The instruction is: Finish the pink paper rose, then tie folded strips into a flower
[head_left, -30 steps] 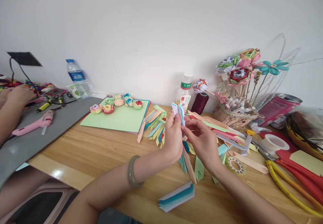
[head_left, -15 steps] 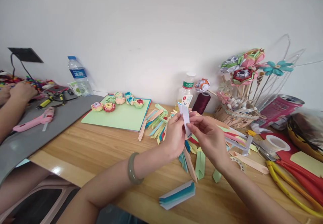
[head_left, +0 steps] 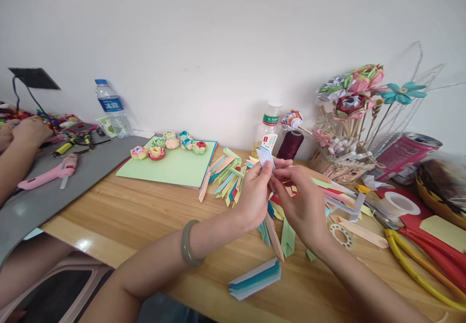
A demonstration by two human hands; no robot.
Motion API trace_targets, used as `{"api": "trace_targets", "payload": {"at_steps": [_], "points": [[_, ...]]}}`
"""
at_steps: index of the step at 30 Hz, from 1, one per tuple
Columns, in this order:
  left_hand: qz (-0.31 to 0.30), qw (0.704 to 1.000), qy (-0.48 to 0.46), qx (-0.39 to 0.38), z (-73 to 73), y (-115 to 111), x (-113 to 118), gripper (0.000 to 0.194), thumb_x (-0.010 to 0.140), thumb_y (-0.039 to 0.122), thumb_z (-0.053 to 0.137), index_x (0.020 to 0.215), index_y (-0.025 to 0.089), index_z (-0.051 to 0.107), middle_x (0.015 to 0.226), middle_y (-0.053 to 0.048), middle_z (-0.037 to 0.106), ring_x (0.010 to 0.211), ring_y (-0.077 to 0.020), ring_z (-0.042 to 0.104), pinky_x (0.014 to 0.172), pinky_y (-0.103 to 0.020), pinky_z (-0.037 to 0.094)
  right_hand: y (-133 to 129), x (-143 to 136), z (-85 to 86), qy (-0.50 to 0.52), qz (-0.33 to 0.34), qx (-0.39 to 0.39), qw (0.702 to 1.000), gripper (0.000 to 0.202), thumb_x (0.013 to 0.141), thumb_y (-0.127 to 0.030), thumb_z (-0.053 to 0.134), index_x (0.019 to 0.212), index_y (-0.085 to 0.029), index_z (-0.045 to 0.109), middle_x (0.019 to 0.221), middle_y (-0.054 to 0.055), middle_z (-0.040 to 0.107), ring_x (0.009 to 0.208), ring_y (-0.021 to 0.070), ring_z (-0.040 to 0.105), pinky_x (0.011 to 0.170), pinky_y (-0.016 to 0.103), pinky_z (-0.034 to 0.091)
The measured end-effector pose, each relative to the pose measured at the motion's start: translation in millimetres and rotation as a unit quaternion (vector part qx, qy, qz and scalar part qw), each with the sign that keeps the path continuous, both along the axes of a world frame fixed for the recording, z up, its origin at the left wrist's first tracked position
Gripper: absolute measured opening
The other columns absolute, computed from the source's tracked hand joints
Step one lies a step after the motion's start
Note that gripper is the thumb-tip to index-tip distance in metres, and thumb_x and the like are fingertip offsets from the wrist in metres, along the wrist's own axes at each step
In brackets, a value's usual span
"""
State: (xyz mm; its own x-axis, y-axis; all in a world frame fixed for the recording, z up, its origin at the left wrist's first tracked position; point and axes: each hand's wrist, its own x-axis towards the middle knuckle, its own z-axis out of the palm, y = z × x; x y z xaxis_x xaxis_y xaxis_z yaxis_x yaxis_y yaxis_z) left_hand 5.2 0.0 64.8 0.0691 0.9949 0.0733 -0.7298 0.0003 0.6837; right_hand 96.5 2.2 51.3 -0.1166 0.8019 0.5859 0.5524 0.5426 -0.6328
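Observation:
My left hand (head_left: pixel 255 192) is closed on a small folded white and blue paper (head_left: pixel 266 156), with its thumb pressed on the front. The fingers of my right hand (head_left: pixel 300 199) pinch the lower part of this paper, partly hidden. Both hands hover over a pile of folded coloured paper strips (head_left: pixel 227 180) on the wooden table. Nearer the front edge lies a blue and white folded paper stack (head_left: pixel 255 279). Small paper flowers (head_left: pixel 156 153) rest on a light green sheet (head_left: pixel 169 170) to the left.
Against the wall stand a water bottle (head_left: pixel 109 104), a drink bottle (head_left: pixel 269 124), maroon thread (head_left: pixel 290 144) and a flower basket (head_left: pixel 337 168). Scissors (head_left: pixel 418 245) and a tape roll (head_left: pixel 398 204) lie right. Another person's hand (head_left: pixel 32 131) is at far left, near a pink glue gun (head_left: pixel 51 175).
The held paper has turned and now looks narrower and more closed, its top showing above my left thumb. My right fingers have shifted lower around it. The view has moved slightly.

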Motion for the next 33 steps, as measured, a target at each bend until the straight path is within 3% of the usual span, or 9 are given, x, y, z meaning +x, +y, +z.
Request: {"api": "trace_targets", "payload": {"at_steps": [4, 8, 11, 15, 18, 20, 26, 30, 33], "points": [[0.022, 0.999, -0.012, -0.03, 3.0, 3, -2, 0.015, 0.083, 0.021, 0.045, 0.078, 0.012, 0.056, 0.077, -0.003, 0.058, 0.072, -0.0089, 0.055, 0.068, -0.02, 0.042, 0, 0, 1.7, -0.048, -0.001, 0.106, 0.993, 0.008, 0.079, -0.022, 0.053, 0.086, -0.023, 0.056, 0.095, 0.008, 0.053, 0.095, 0.0228, 0.051, 0.075, 0.038, 0.045], [-0.01, 0.999, -0.022, -0.044, 0.4, 10, -9, 0.018, 0.083, 0.026, 0.045, 0.071, 0.013, 0.051, 0.062, 0.002, 0.047, 0.052, -0.0046, 0.045, 0.05, -0.017, 0.037, 4, 10, 11.6, -0.004, 0.042, 0.101, 0.994, 0.027, 0.076, -0.026, 0.059, 0.101, -0.024, 0.052, 0.101, 0.007, 0.05, 0.1, 0.0221, 0.048, 0.085, 0.039, 0.041], [-0.12, 0.992, -0.029, -0.038, 0.0, 12, -15, 0.018, 0.08, 0.029, 0.05, 0.071, 0.013, 0.049, 0.058, 0.005, 0.038, 0.044, -0.0027, 0.035, 0.04, -0.015, 0.028, 10, 18, 21.4, 0.072, 0.136, -0.024, 0.988, 0.032, 0.079, -0.03, 0.055, 0.111, -0.027, 0.049, 0.112, 0.005, 0.051, 0.107, 0.0208, 0.048, 0.091, 0.038, 0.039], [-0.273, 0.961, -0.029, -0.022, 4.8, 9, -19, 0.016, 0.081, 0.026, 0.047, 0.072, 0.013, 0.049, 0.059, 0.004, 0.034, 0.042, -0.0019, 0.032, 0.037, -0.014, 0.022, 16, 27, 29.5, 0.161, 0.241, -0.183, 0.94, 0.039, 0.081, -0.032, 0.053, 0.119, -0.031, 0.045, 0.127, 0.002, 0.048, 0.114, 0.0199, 0.046, 0.092, 0.036, 0.041], [-0.353, 0.935, -0.032, -0.023, 8.7, 6, -22, 0.016, 0.082, 0.024, 0.045, 0.072, 0.013, 0.048, 0.06, 0.004, 0.033, 0.042, -0.0019, 0.03, 0.036, -0.013, 0.019, 16, 30, 31.3, 0.207, 0.278, -0.257, 0.902, 0.04, 0.082, -0.033, 0.052, 0.12, -0.031, 0.045, 0.117, 0.004, 0.057, 0.102, 0.0202, 0.055, 0.082, 0.037, 0.048], [-0.386, 0.922, -0.03, -0.021, 10.2, 4, -23, 0.017, 0.083, 0.024, 0.042, 0.072, 0.013, 0.047, 0.059, 0.004, 0.033, 0.041, -0.0022, 0.029, 0.036, -0.013, 0.019, 16, 32, 32.0, 0.22, 0.277, -0.275, 0.894, 0.037, 0.081, -0.033, 0.054, 0.118, -0.029, 0.048, 0.107, 0.004, 0.063, 0.09, 0.0194, 0.061, 0.075, 0.036, 0.051], [-0.41, 0.911, -0.012, -0.026, 11.1, 3, -23, 0.03, 0.088, 0.032, 0.029, 0.07, 0.014, 0.046, 0.053, 0.004, 0.031, 0.039, -0.0036, 0.025, 0.034, -0.013, 0.019, 12, 37, 41.1, 0.133, 0.23, -0.231, 0.936, 0.037, 0.078, -0.034, 0.057, 0.114, -0.025, 0.054, 0.086, 0.003, 0.068, 0.087, 0.0192, 0.061, 0.072, 0.031, 0.051], [-0.409, 0.912, 0.003, -0.016, 13.2, 1, -23, 0.033, 0.088, 0.035, 0.028, 0.069, 0.015, 0.046, 0.052, 0.005, 0.029, 0.037, -0.0037, 0.022, 0.033, -0.013, 0.018, 6, 39, 51.6, 0.071, 0.207, -0.187, 0.958, 0.043, 0.079, -0.035, 0.056, 0.12, -0.027, 0.049, 0.07, -0.001, 0.065, 0.065, 0.0138, 0.06, 0.055, 0.024, 0.049], [-0.43, 0.903, 0.014, -0.002, 13.2, 1, -23, 0.039, 0.088, 0.041, 0.026, 0.069, 0.015, 0.048, 0.052, 0.005, 0.032, 0.037, -0.0036, 0.022, 0.032, -0.013, 0.019, 3, 39, 55.3, 0.058, 0.189, -0.169, 0.965, 0.037, 0.077, -0.036, 0.058, 0.113, -0.026, 0.056, 0.062, -0.003, 0.062, 0.055, 0.0112, 0.056, 0.048, 0.021, 0.045]]}}
